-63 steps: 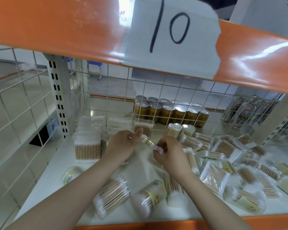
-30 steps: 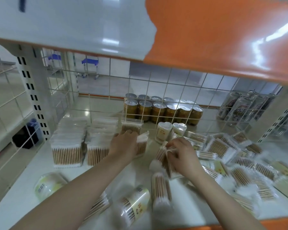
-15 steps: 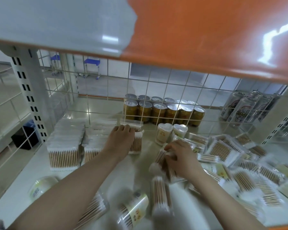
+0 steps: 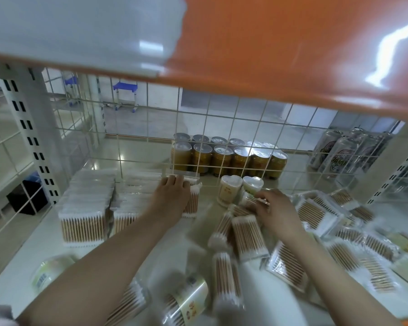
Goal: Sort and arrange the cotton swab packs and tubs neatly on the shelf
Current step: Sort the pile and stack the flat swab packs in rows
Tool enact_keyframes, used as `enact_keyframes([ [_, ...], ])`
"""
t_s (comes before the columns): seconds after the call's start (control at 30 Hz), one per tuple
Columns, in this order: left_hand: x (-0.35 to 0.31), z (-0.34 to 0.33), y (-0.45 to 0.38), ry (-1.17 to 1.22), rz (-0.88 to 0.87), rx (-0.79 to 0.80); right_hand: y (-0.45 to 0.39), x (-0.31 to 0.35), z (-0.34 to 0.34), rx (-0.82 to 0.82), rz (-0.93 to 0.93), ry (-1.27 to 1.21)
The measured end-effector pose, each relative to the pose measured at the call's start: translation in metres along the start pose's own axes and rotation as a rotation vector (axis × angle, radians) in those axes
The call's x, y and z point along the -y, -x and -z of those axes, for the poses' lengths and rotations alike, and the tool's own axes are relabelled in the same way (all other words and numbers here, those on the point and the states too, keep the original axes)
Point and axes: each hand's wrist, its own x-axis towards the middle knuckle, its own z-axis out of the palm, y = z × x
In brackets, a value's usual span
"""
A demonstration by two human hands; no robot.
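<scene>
Since a moment ago, the left hand (image 4: pixel 172 196) has pressed its flat fingers onto the standing pack (image 4: pixel 191 201) ending the row; the right hand (image 4: pixel 275 211) curls around a loose pack (image 4: pixel 249 203) mid-shelf. Light, crinkly, slippery film: pinch the sides, I'd say.

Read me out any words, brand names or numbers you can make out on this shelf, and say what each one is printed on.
None can be read.
Round tubs: yellow labels, print blurred.
Heart-lidded tubs: print too small.
Silver cans behind the wire grid: a round emblem, lettering illegible.
Gold cans: no legible print.
White sheet on the orange shelf edge: nothing written shows.
</scene>
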Motion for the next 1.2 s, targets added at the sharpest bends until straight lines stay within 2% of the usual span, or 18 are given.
enact_keyframes([
  [0.27, -0.005, 0.000, -0.008, -0.056, 0.049, 0.009, -0.018, 0.004, 0.002, 0.099, -0.019, 0.074],
  [0.67, -0.005, -0.001, -0.010, -0.076, 0.058, -0.001, -0.024, 0.005, -0.006, 0.141, -0.022, 0.173],
  [0.87, -0.003, 0.001, -0.007, -0.069, 0.053, -0.016, -0.022, 0.007, -0.006, 0.099, -0.004, 0.198],
  [1.2, -0.009, 0.012, 0.000, -0.032, 0.018, -0.075, -0.013, 0.022, 0.015, -0.021, 0.066, 0.103],
])
